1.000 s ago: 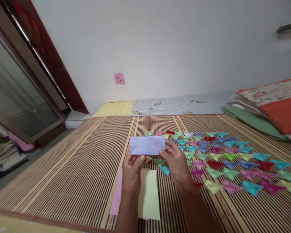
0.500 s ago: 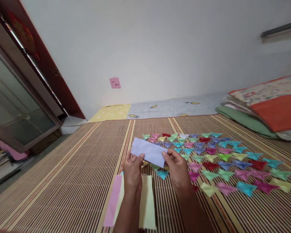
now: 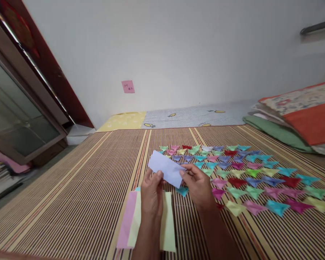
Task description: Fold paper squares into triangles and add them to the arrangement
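A lilac strip (image 3: 166,169) is pinched between left hand (image 3: 151,191) and right hand (image 3: 197,186). Folded pieces (image 3: 237,181) are spread right of it.

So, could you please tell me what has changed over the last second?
The lavender paper has tilted, its right end now lower. The left hand and right hand kept hold of it, closer together. The folded paper pieces and flat sheets stayed put.

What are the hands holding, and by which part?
A folded lavender paper strip, pinched along its lower edge: left hand toward the left, right hand at the right end.
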Action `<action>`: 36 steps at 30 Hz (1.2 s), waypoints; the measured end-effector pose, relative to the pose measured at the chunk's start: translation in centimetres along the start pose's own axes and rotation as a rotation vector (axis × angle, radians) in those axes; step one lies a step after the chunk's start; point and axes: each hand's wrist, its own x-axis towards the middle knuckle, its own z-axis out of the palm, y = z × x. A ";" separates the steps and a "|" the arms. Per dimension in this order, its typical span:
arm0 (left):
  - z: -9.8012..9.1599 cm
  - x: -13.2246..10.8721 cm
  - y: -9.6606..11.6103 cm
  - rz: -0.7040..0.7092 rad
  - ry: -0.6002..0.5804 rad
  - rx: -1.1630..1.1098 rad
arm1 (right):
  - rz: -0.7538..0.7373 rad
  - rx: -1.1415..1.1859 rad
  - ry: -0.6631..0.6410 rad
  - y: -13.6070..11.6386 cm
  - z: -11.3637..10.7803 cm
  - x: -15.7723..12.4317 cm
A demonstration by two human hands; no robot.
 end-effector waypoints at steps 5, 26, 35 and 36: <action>-0.2 -0.1 0.0 -0.027 0.017 0.089 | -0.025 -0.074 -0.130 -0.2 0.0 -0.5; -0.9 -0.3 1.8 -0.034 -0.081 0.135 | -0.348 -0.436 -0.419 -1.4 -1.7 -0.6; 0.0 -1.2 1.2 -0.093 -0.134 0.002 | -0.354 -0.494 -0.248 -1.7 -0.6 -0.9; 0.0 -1.2 1.1 -0.089 -0.149 0.000 | -0.323 -0.500 -0.222 -1.7 -0.4 -1.0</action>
